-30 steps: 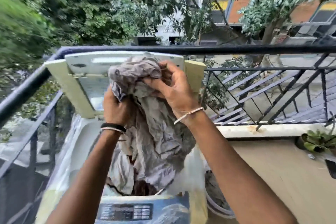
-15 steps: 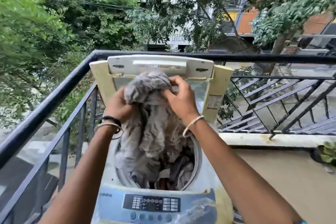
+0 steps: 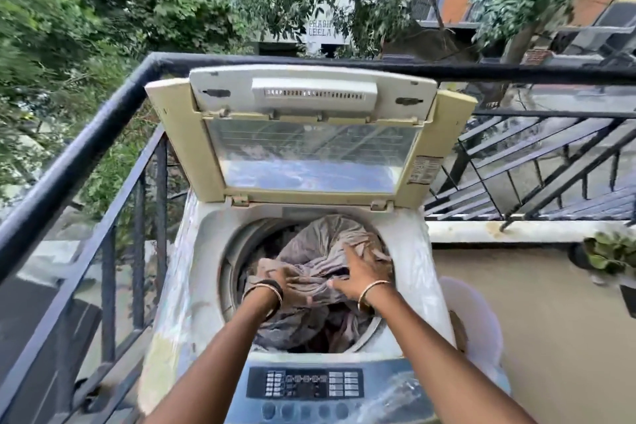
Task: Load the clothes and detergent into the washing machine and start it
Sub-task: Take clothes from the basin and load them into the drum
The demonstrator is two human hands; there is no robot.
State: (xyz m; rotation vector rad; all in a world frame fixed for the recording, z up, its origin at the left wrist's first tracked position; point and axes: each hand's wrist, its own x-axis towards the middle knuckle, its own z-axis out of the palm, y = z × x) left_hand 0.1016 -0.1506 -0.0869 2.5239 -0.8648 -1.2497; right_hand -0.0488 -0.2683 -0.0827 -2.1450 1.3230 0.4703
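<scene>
A top-loading washing machine [image 3: 203, 258] stands with its lid [image 3: 309, 96] raised upright. A crumpled grey cloth [image 3: 323, 237] lies in the drum on top of other dark clothes [image 3: 340, 327]. My left hand [image 3: 284, 282] is down in the drum with its fingers dug into a fold of the grey cloth. My right hand [image 3: 358, 274] lies flat on the cloth, fingers spread. The control panel [image 3: 304, 384] sits at the near edge, under my forearms. No detergent is in view.
A black metal railing [image 3: 86, 134] runs close along the left and behind the machine. A pale plastic basket [image 3: 478, 320] stands just right of the machine. A potted plant [image 3: 609, 251] hangs on the tan balcony wall [image 3: 533, 286] at the right.
Both hands have come down from in front of the lid into the drum, carrying the grey cloth with them. The cloth now lies inside instead of hanging above the opening.
</scene>
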